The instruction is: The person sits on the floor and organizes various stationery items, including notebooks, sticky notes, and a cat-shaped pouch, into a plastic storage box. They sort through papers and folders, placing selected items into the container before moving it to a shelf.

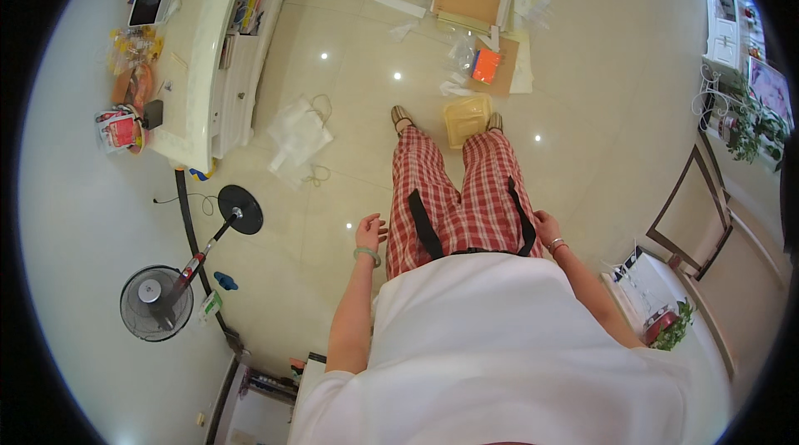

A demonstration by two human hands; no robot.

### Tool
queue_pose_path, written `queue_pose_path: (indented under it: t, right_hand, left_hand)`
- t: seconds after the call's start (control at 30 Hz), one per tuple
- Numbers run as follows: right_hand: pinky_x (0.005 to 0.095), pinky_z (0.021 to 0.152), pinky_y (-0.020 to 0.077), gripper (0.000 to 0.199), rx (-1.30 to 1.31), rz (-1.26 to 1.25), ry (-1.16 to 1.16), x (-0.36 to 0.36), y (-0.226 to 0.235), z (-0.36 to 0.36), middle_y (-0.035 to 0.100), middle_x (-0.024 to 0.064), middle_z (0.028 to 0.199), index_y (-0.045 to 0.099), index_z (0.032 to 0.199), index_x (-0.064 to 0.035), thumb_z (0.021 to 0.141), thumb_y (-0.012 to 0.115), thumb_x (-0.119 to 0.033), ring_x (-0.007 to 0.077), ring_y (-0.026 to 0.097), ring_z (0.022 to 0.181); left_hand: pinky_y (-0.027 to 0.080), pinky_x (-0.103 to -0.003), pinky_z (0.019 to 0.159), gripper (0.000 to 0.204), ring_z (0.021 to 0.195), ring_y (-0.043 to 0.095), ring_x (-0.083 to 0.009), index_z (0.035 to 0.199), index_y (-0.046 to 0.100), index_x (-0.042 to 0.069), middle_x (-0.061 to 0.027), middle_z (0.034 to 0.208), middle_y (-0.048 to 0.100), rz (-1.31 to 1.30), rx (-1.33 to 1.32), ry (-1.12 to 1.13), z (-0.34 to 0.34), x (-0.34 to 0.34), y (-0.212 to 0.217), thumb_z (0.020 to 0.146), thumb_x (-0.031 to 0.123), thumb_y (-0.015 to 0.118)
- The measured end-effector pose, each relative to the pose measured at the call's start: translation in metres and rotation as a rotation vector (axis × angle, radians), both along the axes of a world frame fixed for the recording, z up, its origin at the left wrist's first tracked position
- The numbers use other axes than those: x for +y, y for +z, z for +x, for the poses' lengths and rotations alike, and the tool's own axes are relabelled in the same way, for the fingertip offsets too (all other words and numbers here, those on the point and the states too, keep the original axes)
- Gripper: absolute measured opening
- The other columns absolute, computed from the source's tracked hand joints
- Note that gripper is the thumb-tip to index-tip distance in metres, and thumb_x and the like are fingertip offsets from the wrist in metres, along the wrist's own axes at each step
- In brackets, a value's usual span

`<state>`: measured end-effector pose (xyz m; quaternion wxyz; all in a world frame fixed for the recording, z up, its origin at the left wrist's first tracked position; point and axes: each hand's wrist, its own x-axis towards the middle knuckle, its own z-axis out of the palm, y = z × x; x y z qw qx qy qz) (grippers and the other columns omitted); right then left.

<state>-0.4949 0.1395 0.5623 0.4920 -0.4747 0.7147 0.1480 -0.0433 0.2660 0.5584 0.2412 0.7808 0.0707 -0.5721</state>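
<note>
Both arms hang at my sides as I stand. My left hand [372, 231], with a pale green bangle at the wrist, is beside my left thigh. Its fingers are loosely bent and apart, with nothing in them. My right hand [548, 230] rests against the right leg of my red plaid trousers [424, 174]. Its fingers show only in part and look relaxed; no held thing is visible. A pale yellow plastic container [466, 119] sits on the floor between my feet. Just beyond it lie an orange-and-blue box [486, 65] and brown cardboard [468, 0].
A translucent bag [300, 141] with string handles lies on the floor at left. Past it stands a cream cabinet [237, 99] holding books and a tablet [150, 2]. A standing fan [156, 302] is at lower left. On the right are a plant [753, 124] and a white-topped surface [653, 287].
</note>
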Motion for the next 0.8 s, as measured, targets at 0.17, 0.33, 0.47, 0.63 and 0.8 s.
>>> queue_pose_path:
  t: [0.17, 0.33, 0.47, 0.63, 0.8]
  right_hand:
    - [0.0341, 0.072, 0.0483, 0.030, -0.120, -0.041, -0.167, -0.001, -0.002, -0.001, 0.066, 0.0178, 0.090, 0.063, 0.097, 0.0006, 0.088, 0.052, -0.026, 0.0287, 0.063, 0.082]
    - [0.0364, 0.062, 0.0458, 0.048, -0.006, 0.062, -0.331, -0.036, 0.040, 0.031, 0.063, 0.0140, 0.074, 0.062, 0.088, 0.0009, 0.090, 0.047, -0.045, 0.0275, 0.058, 0.066]
    - [0.0461, 0.063, 0.0446, 0.054, 0.116, -0.062, 0.098, -0.049, 0.046, 0.052, 0.061, 0.0232, 0.077, 0.061, 0.083, -0.0006, 0.090, 0.042, -0.051, 0.0413, 0.057, 0.073]
    - [0.0480, 0.064, 0.0440, 0.048, 0.107, -0.026, 0.260, -0.051, 0.043, 0.063, 0.059, 0.0250, 0.077, 0.060, 0.082, 0.0003, 0.093, 0.042, -0.043, 0.0438, 0.056, 0.074]
    - [0.0451, 0.056, 0.0417, 0.037, -0.297, 0.146, 0.168, -0.033, 0.051, 0.016, 0.056, 0.0260, 0.071, 0.056, 0.080, 0.0047, 0.092, 0.046, -0.029, 0.0421, 0.054, 0.066]
  left_hand:
    - [0.052, -0.030, 0.064, 0.025, 0.076, 0.062, -0.0171, 0.113, 0.055, 0.009, -0.0079, 0.095, 0.063, 0.050, -0.008, -0.098, 0.013, -0.015, -0.004, 0.093, 0.022, 0.049]
    - [0.050, -0.028, 0.058, 0.030, 0.071, 0.060, -0.0144, 0.107, 0.056, 0.008, -0.0070, 0.091, 0.062, 0.032, 0.018, -0.235, 0.008, -0.050, -0.012, 0.089, 0.032, 0.057]
    - [0.050, -0.029, 0.063, 0.045, 0.072, 0.059, -0.0151, 0.100, 0.058, 0.005, -0.0083, 0.087, 0.063, 0.085, -0.001, -0.548, 0.000, -0.091, 0.014, 0.079, 0.045, 0.066]
    - [0.048, -0.034, 0.072, 0.035, 0.078, 0.061, -0.0247, 0.088, 0.061, 0.002, -0.0141, 0.084, 0.064, 0.060, -0.015, -0.902, -0.001, -0.098, 0.018, 0.075, 0.032, 0.072]
    - [0.047, -0.034, 0.077, 0.020, 0.084, 0.061, -0.0253, 0.095, 0.061, 0.000, -0.0155, 0.089, 0.064, -0.205, 0.375, -0.980, -0.003, -0.114, 0.063, 0.076, 0.008, 0.061]
